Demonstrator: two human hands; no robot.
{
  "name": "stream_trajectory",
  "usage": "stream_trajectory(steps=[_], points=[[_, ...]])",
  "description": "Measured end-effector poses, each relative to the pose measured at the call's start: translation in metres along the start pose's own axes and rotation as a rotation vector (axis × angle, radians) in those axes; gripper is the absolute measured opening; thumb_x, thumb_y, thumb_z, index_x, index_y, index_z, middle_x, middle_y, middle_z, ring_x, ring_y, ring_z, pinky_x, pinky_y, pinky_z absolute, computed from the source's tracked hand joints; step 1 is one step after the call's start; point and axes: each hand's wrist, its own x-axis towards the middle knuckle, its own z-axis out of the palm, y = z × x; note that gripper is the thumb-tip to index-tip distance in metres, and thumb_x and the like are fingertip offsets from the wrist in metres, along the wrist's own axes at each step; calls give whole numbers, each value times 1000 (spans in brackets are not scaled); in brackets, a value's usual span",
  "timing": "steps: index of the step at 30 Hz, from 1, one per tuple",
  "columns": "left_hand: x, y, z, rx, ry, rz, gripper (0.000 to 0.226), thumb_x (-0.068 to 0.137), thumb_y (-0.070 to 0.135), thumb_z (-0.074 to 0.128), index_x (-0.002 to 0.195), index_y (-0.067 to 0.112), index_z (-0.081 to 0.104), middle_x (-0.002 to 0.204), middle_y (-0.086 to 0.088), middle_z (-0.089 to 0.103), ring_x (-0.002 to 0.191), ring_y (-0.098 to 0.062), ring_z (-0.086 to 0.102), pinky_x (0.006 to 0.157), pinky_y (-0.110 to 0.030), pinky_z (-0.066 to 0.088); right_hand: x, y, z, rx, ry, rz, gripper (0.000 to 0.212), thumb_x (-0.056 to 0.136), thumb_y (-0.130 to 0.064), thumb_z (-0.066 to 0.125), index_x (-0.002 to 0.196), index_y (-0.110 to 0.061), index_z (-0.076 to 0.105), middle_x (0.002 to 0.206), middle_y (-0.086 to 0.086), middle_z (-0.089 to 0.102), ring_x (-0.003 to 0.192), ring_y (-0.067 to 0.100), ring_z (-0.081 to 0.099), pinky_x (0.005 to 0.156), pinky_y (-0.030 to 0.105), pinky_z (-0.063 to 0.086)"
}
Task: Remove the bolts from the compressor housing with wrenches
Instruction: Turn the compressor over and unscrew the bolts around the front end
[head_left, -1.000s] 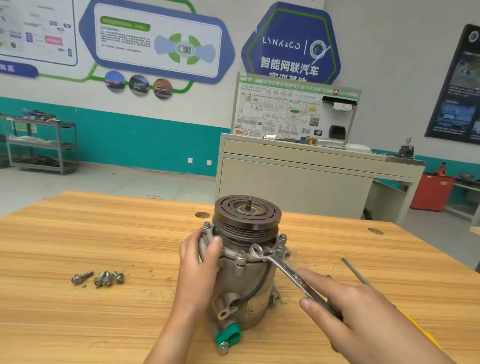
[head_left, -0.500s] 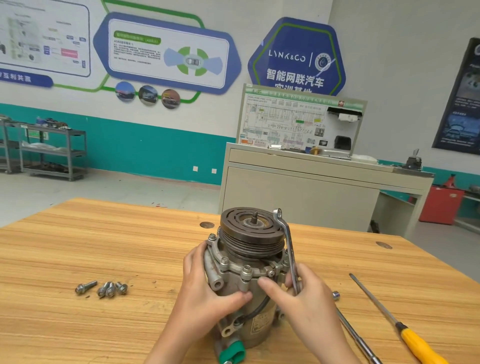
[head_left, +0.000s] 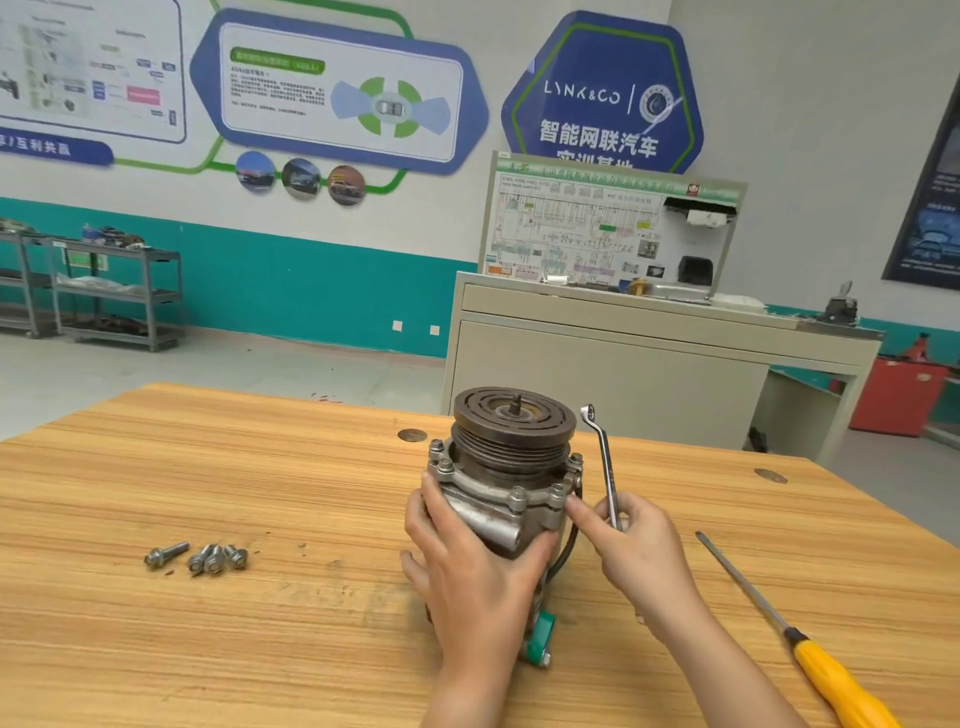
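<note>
A grey compressor (head_left: 506, 467) with a dark grooved pulley on top stands upright on the wooden table (head_left: 208, 649). Several bolts (head_left: 518, 494) sit in its flange. My left hand (head_left: 470, 561) grips the housing from the near left side. My right hand (head_left: 631, 545) holds a silver ring wrench (head_left: 602, 457) that points straight up, off the bolts. A fingertip of that hand touches the flange at its right edge. Several removed bolts (head_left: 205, 557) lie on the table to the left.
A long screwdriver with a yellow handle (head_left: 831, 680) lies on the table at the right. A green clip (head_left: 540, 636) sits at the compressor's base. Behind the table stand a beige cabinet (head_left: 623, 364) and grey shelves (head_left: 119, 296).
The wrench came off the flange bolt and swung up to vertical. My right hand moved in beside the compressor's right side. My left hand shifted lower around the housing.
</note>
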Motion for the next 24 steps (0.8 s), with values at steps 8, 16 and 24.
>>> stream_trajectory(steps=[8, 16, 24], points=[[11, -12, -22, -85, -131, 21, 119, 60, 54, 75, 151, 25, 3, 151, 12, 17, 134, -6, 17, 116, -50, 12, -40, -13, -18, 147, -136, -7, 31, 84, -44, 51, 85, -16, 64, 40, -6, 35, 34, 7, 29, 35, 19, 26], [20, -12, -25, -55, -178, 75, 109, 65, 45, 77, 150, 20, 14, 149, 6, 25, 138, -12, 25, 114, -47, 24, -66, -34, -61, -353, -179, -240, 35, 90, -40, 46, 123, -46, 46, 55, -34, 48, 52, -17, 44, 58, 3, 35], [35, -17, -30, -64, -229, 91, 105, 68, 43, 76, 150, 20, 15, 150, 4, 25, 138, -14, 26, 114, -51, 23, -60, -51, -52, -617, -228, -242, 32, 94, -41, 41, 124, -50, 46, 75, -28, 56, 58, -8, 45, 55, 6, 37]])
